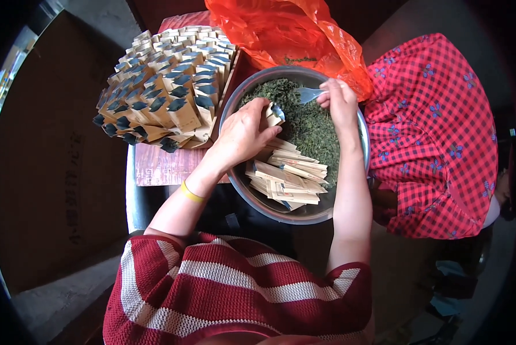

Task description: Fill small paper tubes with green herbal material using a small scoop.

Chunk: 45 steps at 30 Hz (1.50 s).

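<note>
A wide metal basin [297, 218] holds dried green leaves [312, 135], heaped highest toward its far side. My left hand [243, 129] grips a small kraft paper packet [274, 115] above the basin, its silvery mouth spread open. In my right hand [339, 103] is a pale translucent plastic spoon [307, 95], its bowl over the leaves and pointing toward the packet. Below my left hand, a fanned stack of flat paper packets [289, 175] lies in the basin on the leaves. Whether leaves are inside the held packet cannot be seen.
Left of the basin, many upright packets with dark open tops [172, 86] crowd a box on a reddish table [166, 167]. An orange plastic bag [292, 34] with some leaves in it lies open behind the basin. Close on the right is a person in red checked clothing [433, 132].
</note>
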### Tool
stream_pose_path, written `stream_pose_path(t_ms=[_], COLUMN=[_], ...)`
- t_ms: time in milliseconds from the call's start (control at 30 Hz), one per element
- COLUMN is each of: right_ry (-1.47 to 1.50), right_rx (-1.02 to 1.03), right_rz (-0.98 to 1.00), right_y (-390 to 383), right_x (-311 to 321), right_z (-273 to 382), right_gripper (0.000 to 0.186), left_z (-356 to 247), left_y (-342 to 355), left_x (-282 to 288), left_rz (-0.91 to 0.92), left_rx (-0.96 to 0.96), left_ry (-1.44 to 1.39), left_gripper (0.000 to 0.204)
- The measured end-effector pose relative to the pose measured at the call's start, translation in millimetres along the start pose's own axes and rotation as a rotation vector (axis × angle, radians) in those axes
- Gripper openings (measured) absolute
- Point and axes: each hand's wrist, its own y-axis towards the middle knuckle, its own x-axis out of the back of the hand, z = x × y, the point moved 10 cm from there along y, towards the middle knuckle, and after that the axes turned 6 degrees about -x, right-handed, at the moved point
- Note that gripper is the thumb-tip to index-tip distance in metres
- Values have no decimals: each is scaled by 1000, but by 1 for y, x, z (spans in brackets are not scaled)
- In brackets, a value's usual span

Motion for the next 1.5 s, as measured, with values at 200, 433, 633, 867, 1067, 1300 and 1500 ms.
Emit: stream_pose_path(t_ms=[200, 433, 633, 867, 1067, 1300, 1500], right_ry=[-341, -737, -635, -159, -366, -672, -373], right_rx=[605, 384, 71, 221, 680, 210, 561], right_rz=[111, -130, 66, -52, 60, 40, 334], right_y=[-68, -38, -12, -21, -71, -40, -79], right_x=[-48, -12, -35, 0, -44, -15, -56], right_z=[85, 66, -1, 39, 95, 62, 103], right_gripper=[24, 28, 30, 32, 25, 18, 30], left_z=[-1, -4, 1, 1, 0, 2, 15], left_y=[-2, 0, 1, -1, -1, 0, -3], left_x=[0, 0, -1, -2, -3, 7, -3], left_rz=[20, 16, 41, 57, 55, -64, 45], left_rx=[6, -15, 27, 25, 16, 23, 104], left_ry=[-19, -17, 7, -13, -20, -152, -613], left_gripper=[54, 55, 55, 55, 54, 54, 54])
